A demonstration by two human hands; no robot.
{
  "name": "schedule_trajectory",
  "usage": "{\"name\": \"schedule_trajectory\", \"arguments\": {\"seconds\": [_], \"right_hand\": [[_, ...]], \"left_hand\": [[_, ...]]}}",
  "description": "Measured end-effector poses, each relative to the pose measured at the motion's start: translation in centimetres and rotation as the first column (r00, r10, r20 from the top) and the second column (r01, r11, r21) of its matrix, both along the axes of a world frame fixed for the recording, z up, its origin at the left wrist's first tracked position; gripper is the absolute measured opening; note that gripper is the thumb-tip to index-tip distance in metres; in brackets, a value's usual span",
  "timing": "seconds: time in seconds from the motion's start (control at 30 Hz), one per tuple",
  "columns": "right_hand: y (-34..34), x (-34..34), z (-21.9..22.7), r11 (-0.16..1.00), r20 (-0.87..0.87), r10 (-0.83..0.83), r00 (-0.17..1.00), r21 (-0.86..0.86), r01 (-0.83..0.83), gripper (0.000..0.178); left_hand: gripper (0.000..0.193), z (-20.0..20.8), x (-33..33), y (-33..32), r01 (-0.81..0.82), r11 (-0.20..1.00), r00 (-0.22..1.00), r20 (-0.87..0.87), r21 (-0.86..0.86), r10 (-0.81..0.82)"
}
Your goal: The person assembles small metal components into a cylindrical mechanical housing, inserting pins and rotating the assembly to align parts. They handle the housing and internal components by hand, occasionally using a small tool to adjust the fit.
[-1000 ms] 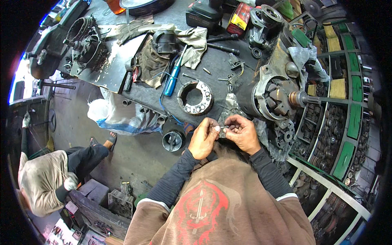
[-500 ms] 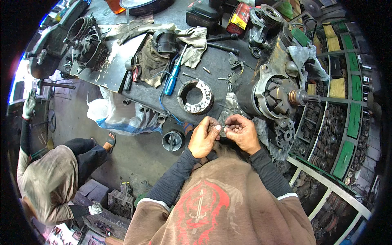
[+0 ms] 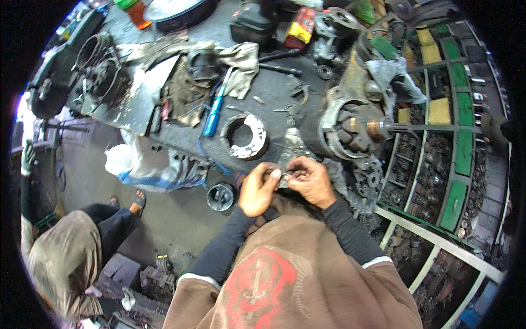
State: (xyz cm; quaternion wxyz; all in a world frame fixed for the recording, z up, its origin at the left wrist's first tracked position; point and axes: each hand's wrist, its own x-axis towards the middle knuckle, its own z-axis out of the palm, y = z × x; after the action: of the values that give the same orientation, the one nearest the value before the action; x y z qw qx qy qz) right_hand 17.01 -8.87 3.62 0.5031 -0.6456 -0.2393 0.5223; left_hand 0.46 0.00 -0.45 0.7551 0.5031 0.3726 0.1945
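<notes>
My left hand (image 3: 258,190) and my right hand (image 3: 312,182) meet in front of my chest at the bench edge. Both are closed in a pinch on one small, thin metal piece (image 3: 284,174), too small and blurred to name. Just beyond my left hand lies a round ring-shaped part (image 3: 257,130) with a pale top face. A motor housing with an exposed rotor (image 3: 350,127) rests beyond my right hand. Crumpled grey plastic (image 3: 295,141) lies between the ring and the housing. Left of the ring is a screwdriver (image 3: 213,116) with a blue handle.
Rags (image 3: 241,68), a dark rod (image 3: 280,69) and small metal parts lie across the bench. At right stands a green rack (image 3: 463,109) full of parts. On the floor sit a white plastic sack (image 3: 148,164) and a round can (image 3: 220,196). Another person (image 3: 66,255) bends over at left.
The whole view has shifted, so bench things appear farther left and mostly higher. My hands keep their pinch on the small metal piece. The other person's body has lowered slightly.
</notes>
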Motion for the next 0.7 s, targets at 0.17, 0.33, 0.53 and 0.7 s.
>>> {"name": "schedule_trajectory", "arguments": {"seconds": [0.17, 0.33, 0.53, 0.7], "right_hand": [[0.1, 0.0, 0.2, 1.0, -0.038, 0.02, 0.999, -0.001, -0.02, 0.024], [0.2, -0.1, 0.2, 0.998, 0.036, 0.066, 0.997, 0.005, -0.066, 0.023], [0.1, 0.0, 0.2, 0.995, 0.026, 0.097, 0.995, -0.038, -0.096, 0.028], [0.0, 0.4, 0.1, 0.999, -0.059, 0.034, 0.998, -0.027, -0.035, 0.027]], "left_hand": [[0.016, 1.8, -0.5, 0.8, 0.145, 0.952, 0.985, -0.128, 0.268, -0.114], [0.045, -0.1, -0.3, 0.7, 0.197, 0.926, 0.98, 0.041, -0.322, -0.194], [0.06, 1.3, 0.3, 1.4, 0.129, 0.889, 0.974, -0.114, -0.439, -0.198], [0.017, 3.0, -0.5, 1.0, 0.151, 0.919, 0.981, -0.167, 0.364, -0.095]]}}
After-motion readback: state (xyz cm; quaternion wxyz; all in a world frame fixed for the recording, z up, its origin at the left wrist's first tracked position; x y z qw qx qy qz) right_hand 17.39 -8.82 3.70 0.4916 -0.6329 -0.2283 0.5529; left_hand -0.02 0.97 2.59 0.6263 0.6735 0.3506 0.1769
